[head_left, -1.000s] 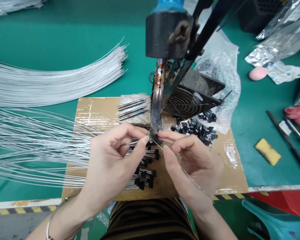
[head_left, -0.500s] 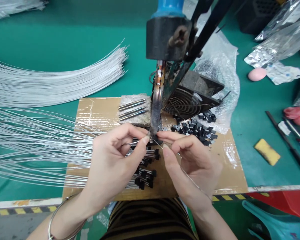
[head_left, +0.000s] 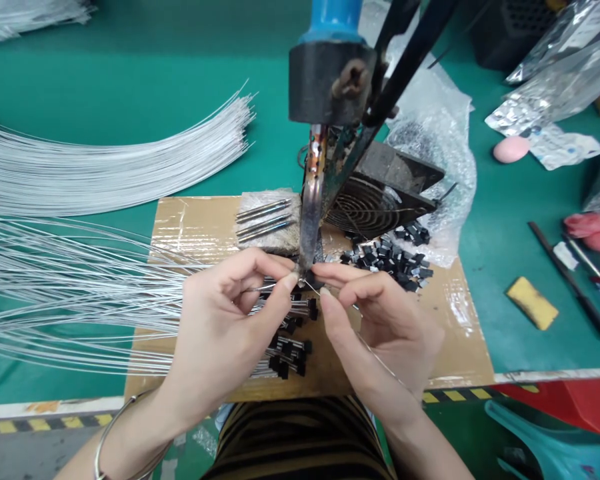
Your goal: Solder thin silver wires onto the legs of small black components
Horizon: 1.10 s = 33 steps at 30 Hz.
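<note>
- Pinching with the left hand, thumb and forefinger together on a small piece right at the tip of the soldering iron; cannot tell its shape, mostly covered by fingertips.
- Grasping with the right hand a thin silvery wire, slanting up to that same tip and running back across the palm — meeting the iron or just short of it, cannot tell which.
- Lying below and beside the left hand, on brown cardboard: black connectors on the ends of spread white wires.
- Curving above these, a thick white bundle.
- Heaped beside the fan, right of the iron: loose black pieces.
- Resting on a grey pad, left of the iron: metal rods.
- Showing blue print, too small to read, on a white packet at far right — near a pink egg-shaped object.
</note>
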### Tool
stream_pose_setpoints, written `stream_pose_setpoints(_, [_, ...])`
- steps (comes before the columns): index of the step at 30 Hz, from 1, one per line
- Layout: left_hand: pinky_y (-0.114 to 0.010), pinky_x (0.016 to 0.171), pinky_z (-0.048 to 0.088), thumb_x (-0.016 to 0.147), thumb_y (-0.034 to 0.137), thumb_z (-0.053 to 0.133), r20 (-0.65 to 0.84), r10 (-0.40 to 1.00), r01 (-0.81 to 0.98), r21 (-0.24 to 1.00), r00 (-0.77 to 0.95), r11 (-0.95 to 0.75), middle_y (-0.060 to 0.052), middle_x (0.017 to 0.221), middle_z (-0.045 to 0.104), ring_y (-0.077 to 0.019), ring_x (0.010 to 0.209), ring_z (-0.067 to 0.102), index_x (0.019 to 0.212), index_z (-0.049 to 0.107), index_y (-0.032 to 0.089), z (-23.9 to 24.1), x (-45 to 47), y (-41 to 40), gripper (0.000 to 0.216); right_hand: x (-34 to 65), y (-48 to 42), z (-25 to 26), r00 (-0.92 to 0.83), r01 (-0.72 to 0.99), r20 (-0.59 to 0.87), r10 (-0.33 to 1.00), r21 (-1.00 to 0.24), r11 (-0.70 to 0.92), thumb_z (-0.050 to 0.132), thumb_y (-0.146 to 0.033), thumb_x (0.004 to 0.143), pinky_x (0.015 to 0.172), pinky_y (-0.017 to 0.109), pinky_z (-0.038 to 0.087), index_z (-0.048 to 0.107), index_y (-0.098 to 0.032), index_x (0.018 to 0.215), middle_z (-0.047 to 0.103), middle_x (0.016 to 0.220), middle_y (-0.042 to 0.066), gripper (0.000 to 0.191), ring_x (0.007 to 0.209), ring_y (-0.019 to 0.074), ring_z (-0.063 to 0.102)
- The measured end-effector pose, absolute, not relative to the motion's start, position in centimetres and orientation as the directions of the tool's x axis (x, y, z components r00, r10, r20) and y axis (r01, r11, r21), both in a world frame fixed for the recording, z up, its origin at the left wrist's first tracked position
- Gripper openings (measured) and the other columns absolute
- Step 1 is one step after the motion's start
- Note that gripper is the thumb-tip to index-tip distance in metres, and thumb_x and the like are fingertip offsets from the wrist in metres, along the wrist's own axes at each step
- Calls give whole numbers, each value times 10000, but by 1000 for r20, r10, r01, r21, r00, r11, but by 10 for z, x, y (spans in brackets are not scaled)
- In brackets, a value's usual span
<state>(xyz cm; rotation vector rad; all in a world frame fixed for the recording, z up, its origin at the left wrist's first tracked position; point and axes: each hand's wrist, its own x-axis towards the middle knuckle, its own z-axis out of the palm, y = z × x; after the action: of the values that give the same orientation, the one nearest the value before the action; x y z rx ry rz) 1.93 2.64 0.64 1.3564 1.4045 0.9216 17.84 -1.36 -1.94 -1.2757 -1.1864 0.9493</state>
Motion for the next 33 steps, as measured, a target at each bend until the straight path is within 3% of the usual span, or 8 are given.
stream_pose_setpoints(12, [-253,454,251,885,158,749,-134,989,289,951,66,109,20,698,668,-81,503,377,803,734,216,4,20,28,102,177,-14,-22,192,106,115,975,-990,96,701,-114,948,1010,460,619,635,-255,882,807,1145,80,169,1154,269,764])
stream_pose_setpoints(33, [-249,484,328,881,163,757,-126,990,305,947,58,103,-17,789,743,-99,553,517,815,746,218,4,18,27,86,175,-15,-23,208,130,157,965,-983,131,713,-84,938,1007,426,618,663,-259,905,807,1146,64,185,1123,249,772])
